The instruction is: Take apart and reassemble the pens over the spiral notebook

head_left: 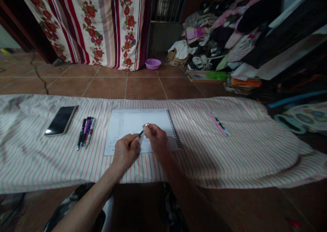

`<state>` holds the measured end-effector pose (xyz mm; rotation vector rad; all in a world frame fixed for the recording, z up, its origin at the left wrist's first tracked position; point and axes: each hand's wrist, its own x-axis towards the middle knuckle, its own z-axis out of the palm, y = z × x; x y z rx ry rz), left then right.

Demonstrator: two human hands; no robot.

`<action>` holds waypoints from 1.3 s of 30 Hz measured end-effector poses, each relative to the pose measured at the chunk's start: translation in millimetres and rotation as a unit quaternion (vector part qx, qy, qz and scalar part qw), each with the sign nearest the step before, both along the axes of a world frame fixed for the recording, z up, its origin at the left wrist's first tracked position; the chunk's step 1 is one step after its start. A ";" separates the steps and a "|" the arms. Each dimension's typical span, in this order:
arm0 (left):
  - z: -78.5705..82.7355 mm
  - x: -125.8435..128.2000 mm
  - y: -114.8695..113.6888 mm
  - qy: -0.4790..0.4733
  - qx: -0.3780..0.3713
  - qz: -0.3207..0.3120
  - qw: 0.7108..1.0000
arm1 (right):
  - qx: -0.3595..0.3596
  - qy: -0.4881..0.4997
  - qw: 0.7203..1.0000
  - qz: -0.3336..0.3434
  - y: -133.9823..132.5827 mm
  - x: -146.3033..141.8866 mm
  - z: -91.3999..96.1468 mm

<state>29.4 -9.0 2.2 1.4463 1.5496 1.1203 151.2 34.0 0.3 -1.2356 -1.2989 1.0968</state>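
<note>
striped cloth (pixel 230 157) over tiled floor (pixel 143 85); spiral notebook (pixel 133 118) beneath the fingers. pen (pixel 140 134) spans both hands: left hand (pixel 125 153) closed round its lower barrel, right hand (pixel 158 141) pinching the upper end. judged light, rigid, smooth; best gripped mid-barrel.

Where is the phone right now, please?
In the head view, the phone lies on the striped cloth at far left, next to the bundle of pens left of the notebook.

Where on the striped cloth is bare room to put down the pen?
Bare cloth lies between notebook and the pens at right, and beyond them. Crowded: phone, pen bunch, left hand and right hand gripping a pen.
</note>
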 end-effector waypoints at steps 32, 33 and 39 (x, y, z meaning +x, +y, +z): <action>7.4 -13.2 9.9 -0.311 -0.105 0.088 0.940 | -0.163 0.334 0.928 -0.018 9.1 18.2 4.5; 6.1 -13.0 10.1 -0.311 -0.105 0.088 0.940 | -0.167 0.352 0.921 -0.012 10.2 19.2 4.9; -3.4 -12.1 5.6 -0.210 -0.110 0.088 0.967 | -0.116 0.404 0.906 -0.042 13.7 24.4 7.9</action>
